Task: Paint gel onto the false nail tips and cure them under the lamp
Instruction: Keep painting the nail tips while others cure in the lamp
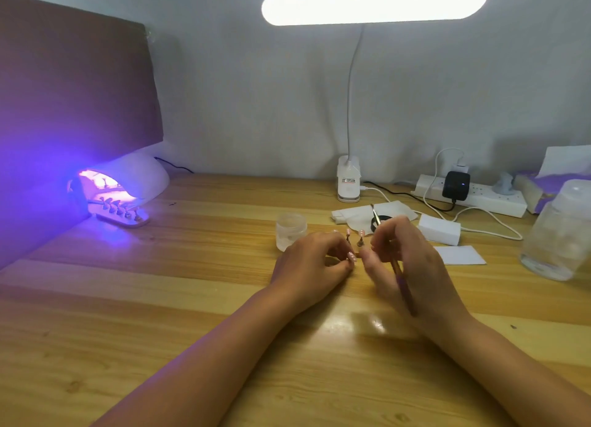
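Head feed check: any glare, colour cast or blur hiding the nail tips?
Head view: desk lamp bar blown out white; curing lamp casts violet over the left side; glare patch on the table between the wrists; right hand and brush motion-blurred; nail tips small and soft.

The nail lamp [134, 179] is sitting far left on the table [192, 298], with a strip of nail tips [123, 214] lying at its mouth. The jar [291, 231] is standing just behind the left hand [310, 266]. The brush [403, 287] is sitting in the right hand [419, 260]. The desk lamp [348, 183] is standing behind, the power strip [479, 198] lying to its right.
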A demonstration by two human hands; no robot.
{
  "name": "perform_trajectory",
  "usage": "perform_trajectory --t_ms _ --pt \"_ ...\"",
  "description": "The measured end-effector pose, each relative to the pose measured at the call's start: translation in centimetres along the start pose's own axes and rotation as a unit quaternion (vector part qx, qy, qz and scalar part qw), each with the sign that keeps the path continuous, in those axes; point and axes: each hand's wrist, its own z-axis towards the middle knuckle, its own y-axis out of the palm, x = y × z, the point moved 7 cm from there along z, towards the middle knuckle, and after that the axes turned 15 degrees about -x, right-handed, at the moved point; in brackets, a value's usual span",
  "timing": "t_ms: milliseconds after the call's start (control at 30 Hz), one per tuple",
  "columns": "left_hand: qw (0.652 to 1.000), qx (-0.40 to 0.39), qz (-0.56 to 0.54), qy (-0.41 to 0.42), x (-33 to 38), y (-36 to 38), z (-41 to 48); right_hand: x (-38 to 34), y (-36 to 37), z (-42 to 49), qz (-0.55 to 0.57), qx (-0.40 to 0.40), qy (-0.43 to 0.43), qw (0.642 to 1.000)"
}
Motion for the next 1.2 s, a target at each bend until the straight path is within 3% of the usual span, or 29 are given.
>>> perform_trajectory --t_ms 100,233,367,600,1200 --pt "1.0 -0.002 -0.007 -0.005 -0.2 0.0 0.1 1.0 -0.8 0.2 0.139 0.034 0.07 0.987" --pt "1.0 -0.005 -0.011 -0.003 -0.2 -0.1 0.0 2.9 -0.4 0.1 0.344 0.053 0.156 0.924" --pt "1.0 -0.013 -0.019 -0.003 -0.4 0.0 0.1 4.6 0.3 -0.7 0.424 0.046 0.23 0.875" --pt "1.0 -0.016 -0.016 0.006 -0.3 0.2 0.2 4.8 1.0 -0.4 0.372 -0.012 0.255 0.893" --pt "1.0 -0.016 0.002 0.005 -0.4 0.3 0.3 4.4 1.3 -0.2 0.297 -0.042 0.243 0.922"
